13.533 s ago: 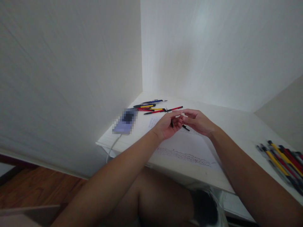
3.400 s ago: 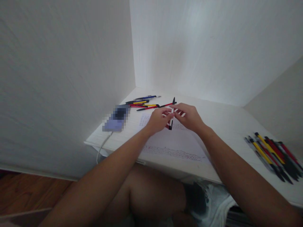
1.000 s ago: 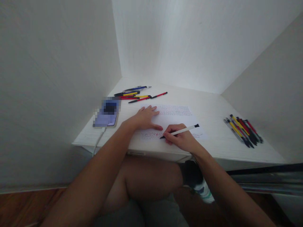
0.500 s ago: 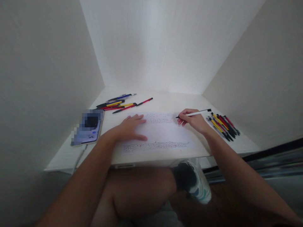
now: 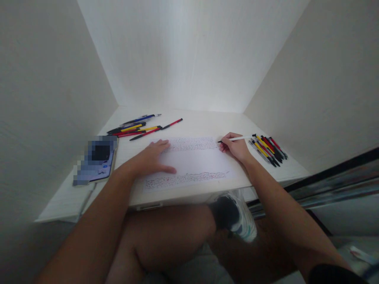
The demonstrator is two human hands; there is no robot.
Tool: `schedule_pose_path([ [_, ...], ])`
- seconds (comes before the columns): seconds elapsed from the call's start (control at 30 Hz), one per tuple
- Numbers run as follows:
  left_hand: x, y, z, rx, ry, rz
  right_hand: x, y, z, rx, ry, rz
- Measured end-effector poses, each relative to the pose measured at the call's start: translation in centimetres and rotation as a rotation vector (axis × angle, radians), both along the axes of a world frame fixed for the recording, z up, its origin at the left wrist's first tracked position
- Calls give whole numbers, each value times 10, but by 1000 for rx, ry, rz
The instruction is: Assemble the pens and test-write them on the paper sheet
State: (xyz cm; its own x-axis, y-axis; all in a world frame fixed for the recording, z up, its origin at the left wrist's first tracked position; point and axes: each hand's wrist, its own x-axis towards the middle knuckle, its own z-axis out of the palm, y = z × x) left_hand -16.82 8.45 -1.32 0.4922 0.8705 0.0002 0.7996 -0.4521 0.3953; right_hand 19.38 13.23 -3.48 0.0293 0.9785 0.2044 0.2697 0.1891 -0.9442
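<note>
The left hand [image 5: 154,154] lies spread on the paper [image 5: 192,159] to steady it — the right hand [image 5: 233,146] pinches a white pen [image 5: 237,138] for writing.

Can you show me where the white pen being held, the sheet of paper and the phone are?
white pen [image 5: 237,138], head view, middle of its white barrel.
sheet of paper [image 5: 197,159], head view, bare middle between the scribbled bands.
phone [image 5: 96,159], head view, centre of its blurred screen.

right hand [image 5: 235,148] moved pen [image 5: 237,138] rightward
</note>
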Motion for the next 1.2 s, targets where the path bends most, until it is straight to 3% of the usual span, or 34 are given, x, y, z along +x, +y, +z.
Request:
schedule_pose_path([
  [0.3, 0, 2, 2, -64, 34, -6, 7, -3, 5, -69, -35, 182],
  [0.57, -2, 5, 2, -59, 50, 0, 10, -14, 4, -26, -215, 166],
  [1.0, -7, 16, -9, -3, 85, -29, 13, -19, 7, -4, -308, 182],
  [1.2, -5, 15, -6, -25, 81, -20, 12, -17, 4, -9, -315, 175],
])
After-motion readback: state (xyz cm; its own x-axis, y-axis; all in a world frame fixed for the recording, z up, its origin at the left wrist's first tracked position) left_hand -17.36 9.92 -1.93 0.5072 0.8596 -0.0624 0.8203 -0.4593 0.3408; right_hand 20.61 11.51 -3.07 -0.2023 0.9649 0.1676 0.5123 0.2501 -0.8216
